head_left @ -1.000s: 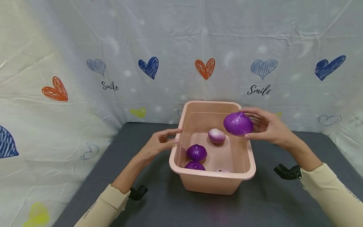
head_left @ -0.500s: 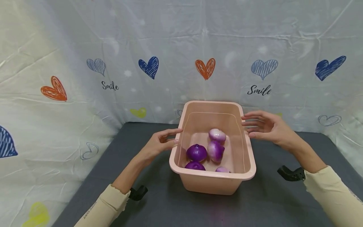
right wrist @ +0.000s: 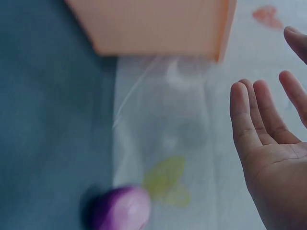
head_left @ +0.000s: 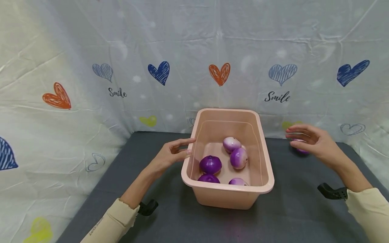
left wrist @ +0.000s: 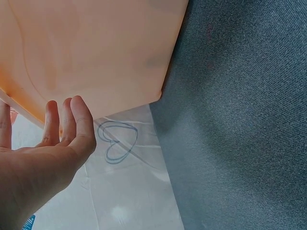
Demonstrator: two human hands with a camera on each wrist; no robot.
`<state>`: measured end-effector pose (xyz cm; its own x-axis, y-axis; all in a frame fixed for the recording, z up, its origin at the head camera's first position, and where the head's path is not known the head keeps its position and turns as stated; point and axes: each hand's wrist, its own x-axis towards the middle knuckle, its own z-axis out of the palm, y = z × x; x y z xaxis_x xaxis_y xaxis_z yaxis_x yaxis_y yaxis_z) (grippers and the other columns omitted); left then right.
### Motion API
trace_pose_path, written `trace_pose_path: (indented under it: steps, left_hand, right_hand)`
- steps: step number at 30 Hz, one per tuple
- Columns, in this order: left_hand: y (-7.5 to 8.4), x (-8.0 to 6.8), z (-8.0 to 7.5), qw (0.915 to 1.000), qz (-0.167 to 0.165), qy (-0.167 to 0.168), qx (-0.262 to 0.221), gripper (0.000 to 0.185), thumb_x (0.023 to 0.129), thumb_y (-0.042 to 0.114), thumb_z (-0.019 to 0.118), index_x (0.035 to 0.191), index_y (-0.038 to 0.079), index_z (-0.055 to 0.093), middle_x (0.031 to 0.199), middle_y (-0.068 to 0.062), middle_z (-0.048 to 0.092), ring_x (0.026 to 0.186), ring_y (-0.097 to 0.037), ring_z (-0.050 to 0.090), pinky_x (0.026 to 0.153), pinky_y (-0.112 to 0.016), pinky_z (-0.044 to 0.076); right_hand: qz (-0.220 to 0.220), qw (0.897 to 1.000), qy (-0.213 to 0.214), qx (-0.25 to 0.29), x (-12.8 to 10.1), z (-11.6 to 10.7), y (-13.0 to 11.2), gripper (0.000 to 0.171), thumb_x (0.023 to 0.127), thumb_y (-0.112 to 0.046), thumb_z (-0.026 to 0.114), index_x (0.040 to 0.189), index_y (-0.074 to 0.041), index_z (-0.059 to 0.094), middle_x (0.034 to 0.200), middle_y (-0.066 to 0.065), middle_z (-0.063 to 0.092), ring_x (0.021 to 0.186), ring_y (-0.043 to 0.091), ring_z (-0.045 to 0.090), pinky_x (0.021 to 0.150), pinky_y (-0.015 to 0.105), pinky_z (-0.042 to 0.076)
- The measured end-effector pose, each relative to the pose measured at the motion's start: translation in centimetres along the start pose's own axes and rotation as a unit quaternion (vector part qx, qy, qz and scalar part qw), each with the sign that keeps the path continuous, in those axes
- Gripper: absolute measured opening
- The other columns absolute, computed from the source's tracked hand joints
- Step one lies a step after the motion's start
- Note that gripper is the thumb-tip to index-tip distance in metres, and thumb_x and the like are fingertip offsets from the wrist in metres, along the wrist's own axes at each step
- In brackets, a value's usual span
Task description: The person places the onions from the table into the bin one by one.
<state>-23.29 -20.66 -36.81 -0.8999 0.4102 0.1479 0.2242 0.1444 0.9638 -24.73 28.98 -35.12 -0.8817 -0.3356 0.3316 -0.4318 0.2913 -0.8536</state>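
Observation:
My left hand (head_left: 172, 153) rests its fingertips against the left rim of a pink plastic tub (head_left: 228, 197). In the left wrist view, its fingers (left wrist: 82, 117) lie loosely beside the tub's outer wall (left wrist: 105, 52). Several purple onions lie inside the tub: a dark one (head_left: 210, 164) at left, a pale one (head_left: 231, 144) farther back and a two-toned one (head_left: 238, 158) touching it. To the right of the tub, my right hand (head_left: 316, 143) hovers, fingers spread and holding nothing. It partly hides another onion (head_left: 301, 148) on the table; the right wrist view shows that onion (right wrist: 122, 208) apart from the fingers.
The tub stands on a dark grey table (head_left: 291, 209), close to a white plastic sheet (head_left: 188, 40) printed with hearts that hangs at the back and left. Black straps (head_left: 331, 191) sit at both wrists. The tub's front wall partly hides the nearest onions.
My right hand let go of an onion into the tub, then moved right toward the onion on the table. The dropped onion rolled slightly right. My left hand stayed put.

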Motion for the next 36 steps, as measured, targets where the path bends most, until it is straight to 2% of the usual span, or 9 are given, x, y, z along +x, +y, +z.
trace_pose_path:
  steps: [3, 9, 15, 24, 27, 30, 32, 34, 36]
  left_hand:
    - [0.0, -0.1, 0.0, 1.0000, 0.003, -0.001, -0.002, 0.050, 0.099, 0.022, 0.070, 0.146, 0.010, 0.057, 0.146, -0.012, 0.053, 0.123, -0.034, 0.058, 0.095, -0.048, 0.052]
    - [0.2, -0.1, 0.0, 1.0000, 0.004, -0.001, -0.003, 0.051, 0.099, 0.022, 0.070, 0.147, 0.011, 0.057, 0.146, -0.011, 0.053, 0.123, -0.034, 0.058, 0.095, -0.048, 0.053]
    - [0.2, -0.1, 0.0, 1.0000, 0.005, -0.001, 0.001, 0.051, 0.099, 0.023, 0.069, 0.147, 0.009, 0.056, 0.145, -0.013, 0.054, 0.123, -0.034, 0.059, 0.095, -0.048, 0.053]
    - [0.2, -0.2, 0.1, 1.0000, 0.004, 0.000, 0.004, 0.050, 0.099, 0.022, 0.069, 0.147, 0.010, 0.057, 0.145, -0.012, 0.053, 0.123, -0.033, 0.059, 0.096, -0.049, 0.052]
    - [0.2, -0.2, 0.0, 1.0000, 0.005, 0.000, 0.000, 0.050, 0.099, 0.022, 0.069, 0.146, 0.010, 0.057, 0.145, -0.012, 0.053, 0.123, -0.032, 0.059, 0.096, -0.048, 0.052]
    - [0.2, -0.2, 0.0, 1.0000, 0.005, -0.001, 0.000, 0.050, 0.100, 0.023, 0.069, 0.147, 0.010, 0.057, 0.145, -0.012, 0.053, 0.123, -0.032, 0.059, 0.095, -0.048, 0.052]
    - [0.2, -0.2, 0.0, 1.0000, 0.005, -0.002, 0.002, 0.051, 0.100, 0.024, 0.069, 0.147, 0.010, 0.056, 0.145, -0.012, 0.053, 0.123, -0.032, 0.059, 0.096, -0.048, 0.052]
    - [0.2, -0.2, 0.0, 1.0000, 0.006, -0.002, 0.004, 0.051, 0.100, 0.024, 0.069, 0.147, 0.010, 0.056, 0.145, -0.012, 0.053, 0.123, -0.032, 0.059, 0.096, -0.048, 0.052]
    - [0.1, -0.2, 0.0, 1.0000, 0.006, -0.002, 0.006, 0.051, 0.100, 0.024, 0.069, 0.147, 0.010, 0.056, 0.145, -0.012, 0.053, 0.123, -0.032, 0.059, 0.096, -0.048, 0.052]
  right_hand:
    - [0.018, 1.000, 0.013, -0.016, -1.2, -1.3, 1.4, 0.042, 0.099, -0.002, 0.065, 0.140, -0.003, 0.054, 0.131, 0.003, 0.062, 0.116, 0.011, 0.063, 0.089, 0.019, 0.051]
    - [0.027, 0.999, 0.026, -0.008, -3.0, -3.5, 3.8, 0.042, 0.101, 0.002, 0.060, 0.142, 0.001, 0.051, 0.131, 0.000, 0.061, 0.115, 0.010, 0.064, 0.088, 0.017, 0.051]
    - [0.058, 0.995, 0.061, -0.061, -4.1, -4.4, 5.3, 0.045, 0.101, -0.007, 0.064, 0.145, -0.004, 0.052, 0.131, -0.008, 0.059, 0.113, -0.001, 0.060, 0.085, 0.012, 0.049]
    - [0.042, 0.992, 0.074, -0.095, -6.3, -5.8, 7.4, 0.045, 0.100, -0.003, 0.064, 0.144, -0.007, 0.052, 0.126, -0.017, 0.055, 0.105, -0.010, 0.058, 0.080, 0.009, 0.047]
    - [0.049, 0.990, 0.079, -0.102, -6.7, -6.1, 8.2, 0.049, 0.101, -0.005, 0.065, 0.147, -0.009, 0.050, 0.128, -0.014, 0.053, 0.106, -0.012, 0.056, 0.080, 0.008, 0.047]
    - [0.077, 0.986, 0.077, -0.125, -6.6, -6.4, 9.2, 0.056, 0.101, -0.014, 0.067, 0.151, -0.008, 0.044, 0.135, 0.002, 0.050, 0.107, -0.013, 0.050, 0.078, 0.008, 0.046]
    - [0.099, 0.983, 0.070, -0.140, -6.3, -6.5, 9.7, 0.065, 0.100, -0.019, 0.068, 0.156, -0.007, 0.037, 0.141, 0.016, 0.045, 0.111, -0.003, 0.052, 0.077, 0.009, 0.046]
    - [0.119, 0.980, 0.056, -0.149, -5.9, -6.6, 10.0, 0.073, 0.100, -0.022, 0.070, 0.158, -0.005, 0.030, 0.147, 0.029, 0.037, 0.121, 0.017, 0.054, 0.078, 0.015, 0.049]
    - [0.131, 0.979, 0.042, -0.151, -5.5, -6.8, 10.4, 0.079, 0.099, -0.023, 0.071, 0.160, -0.004, 0.025, 0.151, 0.035, 0.031, 0.127, 0.039, 0.049, 0.078, 0.018, 0.050]
